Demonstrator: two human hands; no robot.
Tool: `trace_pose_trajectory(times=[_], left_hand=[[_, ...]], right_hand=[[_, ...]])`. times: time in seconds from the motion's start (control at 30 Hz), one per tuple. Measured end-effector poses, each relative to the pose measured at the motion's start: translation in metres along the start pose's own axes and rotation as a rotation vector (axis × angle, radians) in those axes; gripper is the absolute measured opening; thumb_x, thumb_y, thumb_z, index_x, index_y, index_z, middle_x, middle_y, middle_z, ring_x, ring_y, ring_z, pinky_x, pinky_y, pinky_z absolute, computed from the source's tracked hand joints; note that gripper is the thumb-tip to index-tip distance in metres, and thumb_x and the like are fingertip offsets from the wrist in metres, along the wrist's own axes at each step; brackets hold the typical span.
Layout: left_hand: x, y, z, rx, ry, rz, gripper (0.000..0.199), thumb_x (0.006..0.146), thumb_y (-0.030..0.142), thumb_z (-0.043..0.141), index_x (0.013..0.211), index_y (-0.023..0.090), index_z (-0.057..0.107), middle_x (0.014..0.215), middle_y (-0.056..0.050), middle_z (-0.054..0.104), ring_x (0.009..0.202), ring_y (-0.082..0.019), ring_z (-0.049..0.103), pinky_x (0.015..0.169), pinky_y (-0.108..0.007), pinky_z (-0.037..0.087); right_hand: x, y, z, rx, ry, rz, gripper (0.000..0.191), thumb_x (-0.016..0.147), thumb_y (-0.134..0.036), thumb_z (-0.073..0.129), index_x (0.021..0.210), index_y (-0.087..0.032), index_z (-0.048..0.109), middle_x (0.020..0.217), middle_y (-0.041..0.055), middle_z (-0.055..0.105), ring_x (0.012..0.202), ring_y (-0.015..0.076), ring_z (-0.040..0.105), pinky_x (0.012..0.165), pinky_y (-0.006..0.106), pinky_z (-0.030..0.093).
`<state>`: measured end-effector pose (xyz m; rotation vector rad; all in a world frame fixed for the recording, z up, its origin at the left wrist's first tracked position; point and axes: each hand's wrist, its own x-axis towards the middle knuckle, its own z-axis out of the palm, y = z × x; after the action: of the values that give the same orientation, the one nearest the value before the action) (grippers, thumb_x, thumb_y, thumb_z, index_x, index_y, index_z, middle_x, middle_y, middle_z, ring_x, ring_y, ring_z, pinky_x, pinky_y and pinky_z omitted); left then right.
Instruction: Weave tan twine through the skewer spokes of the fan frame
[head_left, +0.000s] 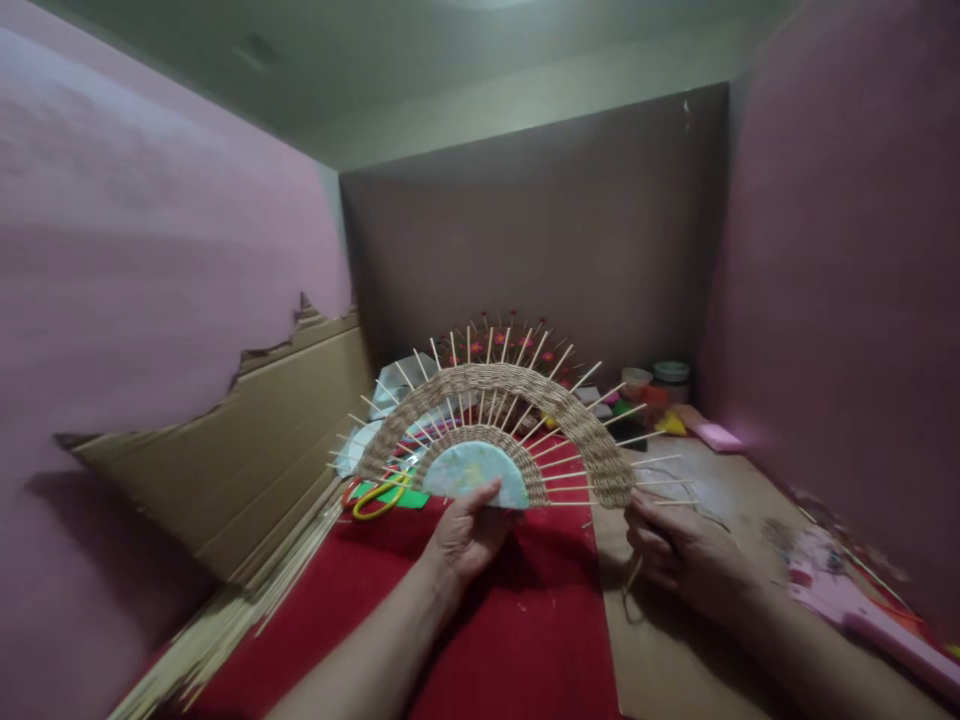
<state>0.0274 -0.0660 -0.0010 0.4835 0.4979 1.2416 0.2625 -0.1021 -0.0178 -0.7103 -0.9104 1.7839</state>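
A half-round woven fan point(480, 378) of thin wooden sticks is held upright in front of me. Two bands of brown twisted cord run through the sticks, and bare stick ends fan out past the outer band. My left hand point(469, 535) grips the pale blue half-disc base point(469, 470) at its lower edge, thumb in front. At the right end of the outer band, my right hand point(671, 550) is closed with its fingertips against the weave, pinching the cord point(631, 585), whose loose tail hangs below. The exact pinch is partly hidden by the fingers.
Yellow-handled scissors point(382, 497) lie on the red cloth point(525, 620). Long thin sticks point(225, 630) lie at left by a cardboard sheet point(292, 430). A pink glue gun point(840, 595) rests at right. Behind stand small tubs point(670, 375) and a flower-decorated fan point(501, 340).
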Motion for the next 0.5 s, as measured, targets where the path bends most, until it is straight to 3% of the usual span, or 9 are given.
trace_pose_trajectory(times=[0.2,0.37,0.5], left_hand=[[0.0026,-0.0044,-0.0051,-0.002,-0.029,-0.002,0.010,0.072,0.006,0.060,0.081,0.010,0.060,0.072,-0.005,0.067,0.067,-0.017,0.062,0.065,-0.031,0.050],[0.0018,-0.0046,-0.0025,0.002,0.031,0.028,0.014,0.071,0.004,0.060,0.084,0.010,0.059,0.073,-0.005,0.067,0.067,-0.017,0.062,0.063,-0.030,0.049],[-0.0007,-0.0036,0.0003,-0.032,0.052,0.038,0.014,0.072,0.006,0.061,0.084,0.013,0.060,0.075,-0.003,0.067,0.066,-0.016,0.061,0.061,-0.028,0.047]], right_hand=[[0.0019,0.0026,-0.0027,0.075,0.065,0.039,0.032,0.076,-0.035,0.061,0.063,-0.020,0.037,0.047,-0.0094,0.024,0.039,0.0041,0.007,0.033,0.016,0.013],[-0.0011,-0.0001,0.0021,0.053,0.161,0.103,0.032,0.072,-0.033,0.065,0.062,-0.021,0.037,0.046,-0.0089,0.022,0.039,0.0046,0.011,0.034,0.016,0.017],[0.0003,0.0001,0.0035,0.055,0.102,0.089,0.034,0.072,-0.034,0.065,0.061,-0.020,0.036,0.046,-0.0091,0.025,0.038,0.0043,0.010,0.033,0.016,0.017]])
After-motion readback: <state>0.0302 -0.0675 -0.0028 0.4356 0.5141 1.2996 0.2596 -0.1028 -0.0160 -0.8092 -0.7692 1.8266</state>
